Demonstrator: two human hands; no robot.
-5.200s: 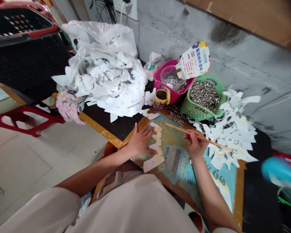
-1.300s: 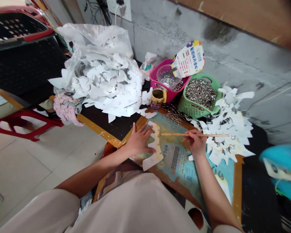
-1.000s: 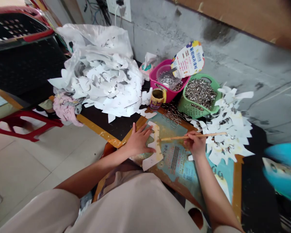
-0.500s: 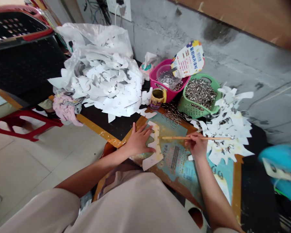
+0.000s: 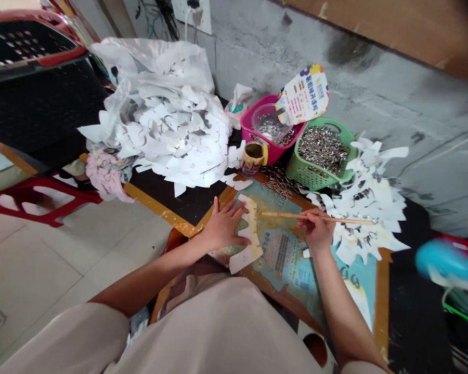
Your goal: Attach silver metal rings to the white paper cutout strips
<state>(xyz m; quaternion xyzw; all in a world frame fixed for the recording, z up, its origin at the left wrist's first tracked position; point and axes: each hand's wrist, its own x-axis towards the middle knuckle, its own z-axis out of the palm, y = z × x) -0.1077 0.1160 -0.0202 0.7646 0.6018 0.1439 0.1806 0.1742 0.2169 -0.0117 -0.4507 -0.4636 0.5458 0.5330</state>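
Note:
My left hand (image 5: 225,227) lies with its fingers spread on a white cut-out piece (image 5: 250,234) with a notched edge and yellowish stains. My right hand (image 5: 317,228) is closed around a thin wooden stick (image 5: 284,215), held nearly level. The stick's left tip is at the piece's right edge; whether it has bristles I cannot tell. Beneath lies a stained blue printed sheet (image 5: 275,259). A small open tin (image 5: 253,158) with yellow-brown smears stands beyond my left hand. Loose metal rings (image 5: 278,187) are scattered to the right of the tin.
White cut pieces (image 5: 187,140) are heaped at the back left, spilling from a plastic bag. A pink basket (image 5: 271,150) and a green basket (image 5: 315,177) hold metal parts. More white pieces with metal parts (image 5: 368,208) lie on the right. A grey wall (image 5: 378,104) stands behind.
The left end of the stick has moved a little away from me along the white piece's edge. My left hand and the piece stay in place.

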